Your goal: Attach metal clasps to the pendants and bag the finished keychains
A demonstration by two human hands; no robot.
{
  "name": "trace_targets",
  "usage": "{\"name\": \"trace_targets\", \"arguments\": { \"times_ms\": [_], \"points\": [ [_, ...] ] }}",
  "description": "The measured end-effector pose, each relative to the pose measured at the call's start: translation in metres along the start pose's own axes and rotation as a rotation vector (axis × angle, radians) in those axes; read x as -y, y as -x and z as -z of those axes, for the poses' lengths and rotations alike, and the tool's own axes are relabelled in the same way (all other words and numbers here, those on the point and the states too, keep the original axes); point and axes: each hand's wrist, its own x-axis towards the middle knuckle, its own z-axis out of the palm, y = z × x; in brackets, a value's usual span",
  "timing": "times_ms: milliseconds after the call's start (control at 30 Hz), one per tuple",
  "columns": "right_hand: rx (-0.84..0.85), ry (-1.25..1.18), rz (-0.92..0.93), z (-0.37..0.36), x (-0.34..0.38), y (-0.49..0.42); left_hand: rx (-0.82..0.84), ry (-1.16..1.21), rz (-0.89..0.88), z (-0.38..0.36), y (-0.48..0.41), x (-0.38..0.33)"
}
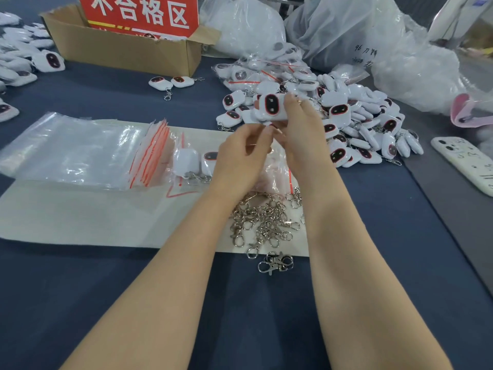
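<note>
My right hand [301,124] holds a white pendant [272,107] with a dark oval face, raised above the table. My left hand [241,153] pinches at the pendant's lower edge; whatever sits between those fingertips is too small to make out. Below my hands a heap of silver metal clasps [264,220] lies on a pale sheet [80,214]. A stack of clear zip bags with red strips [88,153] lies to the left. Two bagged keychains [192,164] rest beside the stack. A large pile of white pendants [354,124] lies at the right.
A cardboard box [125,49] with a red sign stands at the back left. Two clasped keychains [170,82] lie before it. Big plastic sacks [360,36] fill the back right. A phone [466,164] lies at the right edge. More pendants [18,57] lie far left.
</note>
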Motion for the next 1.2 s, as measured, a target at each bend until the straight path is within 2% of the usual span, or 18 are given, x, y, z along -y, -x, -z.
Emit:
{"name": "trace_targets", "arguments": {
  "times_ms": [167, 233, 333, 433, 467, 533, 600, 700, 867, 1033, 1200],
  "points": [
    [0.181, 0.225, 0.025, -0.007, -0.009, 0.007, -0.143, 0.142, 0.129, 0.005, -0.008, 0.002],
    [0.206, 0.234, -0.001, -0.002, -0.009, 0.006, -0.186, 0.178, 0.184, 0.006, -0.009, 0.003],
    [0.231, 0.179, 0.009, 0.003, -0.009, 0.007, -0.156, 0.087, 0.161, 0.004, -0.01, 0.005],
    [0.317, 0.193, 0.017, 0.004, -0.012, 0.01, -0.082, -0.1, 0.091, 0.001, -0.007, 0.01],
    [0.302, 0.211, 0.004, 0.005, -0.013, 0.009, -0.068, -0.15, 0.085, 0.0, -0.006, 0.012],
    [0.17, 0.23, -0.024, 0.007, -0.018, 0.004, -0.034, -0.186, 0.095, -0.002, -0.004, 0.014],
    [0.024, 0.126, -0.087, 0.008, -0.024, 0.0, -0.015, -0.201, 0.087, -0.004, -0.001, 0.013],
    [-0.071, -0.011, -0.139, 0.008, -0.029, -0.003, 0.011, -0.27, -0.007, -0.007, 0.001, 0.013],
    [-0.048, 0.05, -0.039, 0.012, -0.032, -0.001, 0.076, -0.562, -0.14, -0.009, 0.005, 0.014],
    [0.009, 0.064, 0.029, 0.011, -0.033, 0.006, 0.107, -0.655, -0.079, -0.008, 0.005, 0.017],
    [0.062, 0.057, 0.042, 0.009, -0.035, 0.005, 0.106, -0.647, -0.045, -0.006, 0.003, 0.017]
  ]
}}
